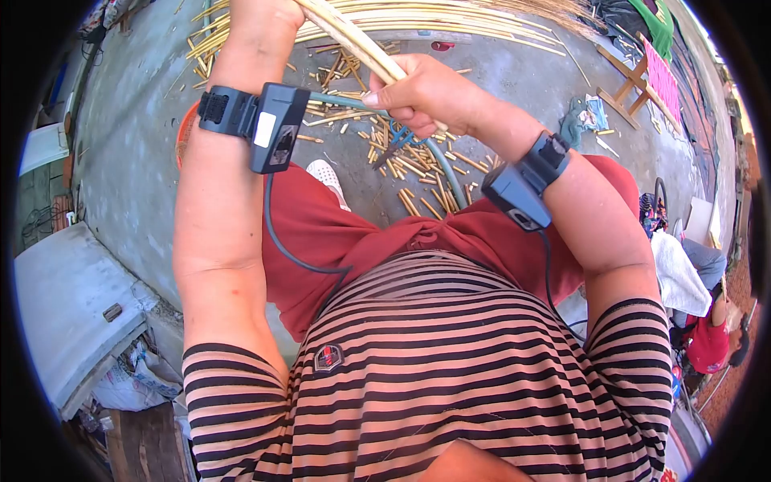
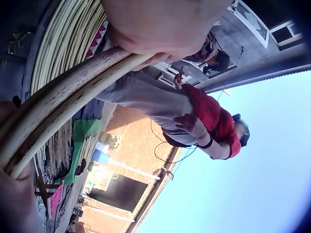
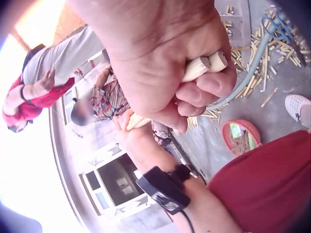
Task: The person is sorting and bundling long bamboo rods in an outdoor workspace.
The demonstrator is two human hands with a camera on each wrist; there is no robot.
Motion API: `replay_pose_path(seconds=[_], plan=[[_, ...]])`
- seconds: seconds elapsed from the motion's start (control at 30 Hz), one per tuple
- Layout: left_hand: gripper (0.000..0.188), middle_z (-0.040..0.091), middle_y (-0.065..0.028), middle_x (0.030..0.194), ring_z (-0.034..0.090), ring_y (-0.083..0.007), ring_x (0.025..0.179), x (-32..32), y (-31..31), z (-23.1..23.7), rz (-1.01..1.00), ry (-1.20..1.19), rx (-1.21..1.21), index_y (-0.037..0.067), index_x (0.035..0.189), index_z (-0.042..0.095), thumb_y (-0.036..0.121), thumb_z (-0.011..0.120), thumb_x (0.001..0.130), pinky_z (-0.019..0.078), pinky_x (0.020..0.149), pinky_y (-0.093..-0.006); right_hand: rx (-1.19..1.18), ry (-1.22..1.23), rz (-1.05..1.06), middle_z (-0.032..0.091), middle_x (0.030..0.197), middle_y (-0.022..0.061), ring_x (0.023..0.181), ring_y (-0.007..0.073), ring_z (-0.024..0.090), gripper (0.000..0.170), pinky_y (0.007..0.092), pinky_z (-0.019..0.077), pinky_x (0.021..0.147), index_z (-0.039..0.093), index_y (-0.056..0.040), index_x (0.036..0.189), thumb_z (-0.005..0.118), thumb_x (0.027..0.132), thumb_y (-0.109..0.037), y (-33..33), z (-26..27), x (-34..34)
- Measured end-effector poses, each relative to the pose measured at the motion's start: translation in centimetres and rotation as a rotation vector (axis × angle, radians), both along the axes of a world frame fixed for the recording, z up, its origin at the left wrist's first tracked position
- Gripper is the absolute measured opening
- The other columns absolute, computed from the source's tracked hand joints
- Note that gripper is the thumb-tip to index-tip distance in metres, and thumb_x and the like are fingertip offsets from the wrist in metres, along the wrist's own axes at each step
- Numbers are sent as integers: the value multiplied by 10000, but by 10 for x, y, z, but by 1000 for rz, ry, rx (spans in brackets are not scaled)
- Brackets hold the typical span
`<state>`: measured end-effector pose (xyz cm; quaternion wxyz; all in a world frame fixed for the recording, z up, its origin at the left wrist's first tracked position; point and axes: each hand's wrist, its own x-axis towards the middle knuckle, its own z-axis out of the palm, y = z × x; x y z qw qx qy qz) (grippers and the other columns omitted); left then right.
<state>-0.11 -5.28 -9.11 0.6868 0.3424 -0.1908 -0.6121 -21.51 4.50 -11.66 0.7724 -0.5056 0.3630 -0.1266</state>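
Observation:
Two pale stalks (image 1: 353, 40) (image 2: 73, 97) stretch between the hands. The left hand (image 1: 269, 14) (image 2: 165, 29) (image 3: 133, 124) grips them at the top edge of the head view, where it is partly cut off. Around their near end curl the fingers of the right hand (image 1: 434, 92) (image 3: 170, 63) (image 2: 17, 194), with its thumb laid along them. Two cut stalk ends (image 3: 206, 67) stick out of the right fist in the right wrist view.
Cut pieces (image 1: 393, 165) litter the ground by blue-handled shears (image 1: 393, 146) and a hose (image 1: 446, 173). Long stalks (image 1: 466, 24) lie beyond. A red basket (image 3: 241, 137) stands near a white shoe (image 3: 296, 108). People (image 2: 209, 111) are nearby.

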Motion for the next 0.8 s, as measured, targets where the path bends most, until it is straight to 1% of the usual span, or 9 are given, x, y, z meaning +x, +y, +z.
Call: replay_pose_path(seconds=[0.07, 0.17, 0.27, 0.37, 0.4, 0.43, 0.53, 0.63, 0.8], plan=[[259, 403, 18, 526, 402, -107, 403, 3, 0, 4, -69, 93, -84, 132, 680, 414, 161, 590, 869, 355, 389, -264, 123, -117, 22, 395, 516, -22, 356, 39, 267, 187, 219, 192, 333, 474, -76, 833, 650, 833, -140, -1, 8, -5], [230, 413, 11, 534, 437, -129, 432, -11, 11, 15, -31, 92, -95, 122, 698, 437, 168, 590, 863, 391, 430, -290, -18, 2, -3, 392, 510, -23, 360, 50, 300, 175, 232, 219, 325, 476, -73, 838, 640, 836, -135, 1, 19, -5], [196, 444, 6, 567, 474, -161, 486, -46, 36, 1, -71, 19, 61, 95, 820, 523, 262, 614, 867, 425, 492, -336, -442, 235, -77, 455, 573, -18, 417, 66, 405, 177, 226, 306, 359, 516, -63, 929, 630, 849, -172, -6, 12, 1], [222, 409, 3, 588, 375, -108, 479, -31, 30, 7, -206, 60, -114, 78, 733, 461, 163, 552, 916, 363, 504, -283, -367, -54, -144, 560, 761, 29, 603, 106, 547, 361, 230, 436, 503, 518, -39, 1116, 575, 895, -319, -9, 13, -4], [271, 374, 9, 568, 350, -117, 478, -22, 28, 18, -183, 117, -139, 101, 686, 384, 113, 544, 904, 360, 521, -295, -270, -215, -96, 572, 1074, 106, 934, 170, 576, 617, 318, 474, 777, 430, -24, 1291, 443, 920, -517, -15, 13, -10], [215, 448, 3, 594, 409, -118, 482, -16, 29, 25, -192, 121, -262, 97, 745, 471, 193, 544, 923, 389, 528, -300, -161, -291, -224, 541, 1143, 120, 1016, 187, 535, 668, 354, 440, 838, 401, -23, 1316, 404, 914, -557, -19, 12, -13], [234, 430, 5, 595, 408, -128, 513, -2, 27, 39, -73, 99, -329, 112, 718, 436, 177, 522, 927, 392, 573, -318, 176, -503, -509, 421, 1355, 155, 1268, 244, 367, 796, 486, 293, 1021, 304, -33, 1392, 297, 897, -656, -32, 2, -20], [229, 437, 1, 610, 424, -136, 542, -9, 33, 41, -47, 93, -379, 109, 725, 443, 185, 514, 929, 396, 589, -322, 219, -537, -634, 413, 1358, 204, 1209, 305, 444, 905, 466, 318, 985, 223, -5, 1412, 335, 855, -710, -33, -6, -16], [189, 487, -45, 684, 471, -184, 654, -54, 54, 39, -100, 55, -394, 92, 785, 509, 224, 526, 919, 419, 691, -368, 292, -663, -695, 504, 1242, 201, 1114, 291, 518, 871, 459, 403, 913, 344, 7, 1353, 362, 849, -704, -31, 13, -4]])
